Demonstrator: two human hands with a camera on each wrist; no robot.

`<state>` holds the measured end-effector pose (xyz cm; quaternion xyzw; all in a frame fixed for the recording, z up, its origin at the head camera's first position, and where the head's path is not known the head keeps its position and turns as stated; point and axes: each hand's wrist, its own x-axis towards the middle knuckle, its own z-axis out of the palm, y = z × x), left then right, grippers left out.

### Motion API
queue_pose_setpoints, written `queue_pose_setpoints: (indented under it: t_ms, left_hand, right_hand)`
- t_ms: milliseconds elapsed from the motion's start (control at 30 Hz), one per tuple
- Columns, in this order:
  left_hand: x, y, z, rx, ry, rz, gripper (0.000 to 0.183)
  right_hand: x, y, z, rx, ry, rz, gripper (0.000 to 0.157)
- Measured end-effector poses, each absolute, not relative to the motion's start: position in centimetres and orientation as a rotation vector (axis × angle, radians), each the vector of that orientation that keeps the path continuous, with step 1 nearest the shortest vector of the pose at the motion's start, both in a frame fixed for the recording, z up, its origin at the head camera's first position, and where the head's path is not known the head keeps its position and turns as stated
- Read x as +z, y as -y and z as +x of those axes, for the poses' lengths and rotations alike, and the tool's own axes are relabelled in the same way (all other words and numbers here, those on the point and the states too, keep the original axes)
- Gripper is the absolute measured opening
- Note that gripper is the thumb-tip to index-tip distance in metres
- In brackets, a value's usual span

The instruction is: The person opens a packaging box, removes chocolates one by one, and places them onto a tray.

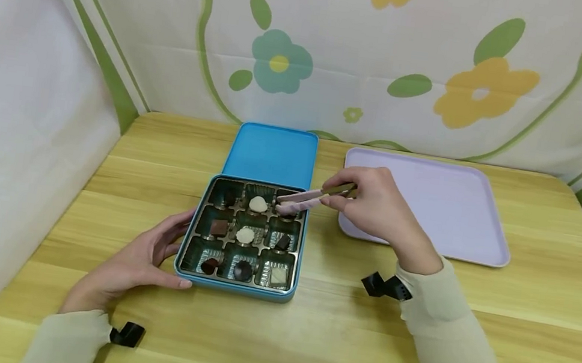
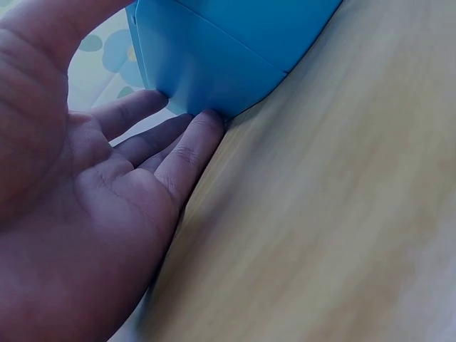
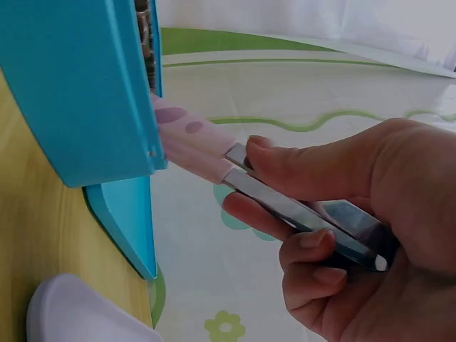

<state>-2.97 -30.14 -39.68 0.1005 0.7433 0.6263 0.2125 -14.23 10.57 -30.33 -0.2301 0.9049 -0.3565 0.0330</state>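
White fabric printed with green and orange flowers rises beyond both hands, and a pale wood-grained worktop stretches beneath them. Extending beyond and to the right of the right hand is a lavender tray, which that hand partly covers in the head view. Between the two hands sits a blue tin, fitted with a dark, shiny insert of nine compartments; a brighter blue lid lies on its far side, well out ahead of the left hand. That left hand is relaxed, its fingertips touching the side of the tin and its thumb by the near corner. The right hand pinches metal-handled tongs with pink, spotted ends that reach left from it over the compartment farthest from the left hand. The chocolates sit singly in their compartments: some white and lumpy, some brown or near black, and one pale square at the near corner on the right hand's side. The tong ends hide most of the dark piece below them, so whether they grip it cannot be told; the dark one at the far left corner barely stands out, and the left wrist view cuts off that hand's thumb.
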Motion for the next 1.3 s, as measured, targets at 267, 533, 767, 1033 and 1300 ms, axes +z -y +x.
queue_pose_setpoints:
  t_ms: [267, 533, 767, 1033, 1300]
  left_hand:
    - [-40.0, 30.2, -2.9, 1.733, -2.073, 0.277, 0.115]
    - [-39.8, 30.9, -2.5, 1.726, -2.098, 0.291, 0.112]
    - [-39.8, 31.3, -2.2, 1.72, -2.111, 0.302, 0.112]
    - [-39.7, 31.4, -1.6, 1.716, -2.149, 0.332, 0.113]
    - [-39.7, 31.1, -2.1, 1.741, -2.125, 0.421, 0.117]
  right_hand:
    - [-30.9, -11.6, -14.2, -1.195, -2.752, -0.642, 0.011]
    - [-32.4, -12.8, -13.4, -1.308, -2.673, -0.493, 0.011]
    - [-32.8, -13.1, -13.4, -1.42, -2.55, -0.392, 0.016]
    - [-32.4, -13.8, -13.3, -1.554, -2.509, -0.323, 0.023]
    - [-32.0, -17.3, -14.6, -1.839, -2.511, -0.151, 0.022]
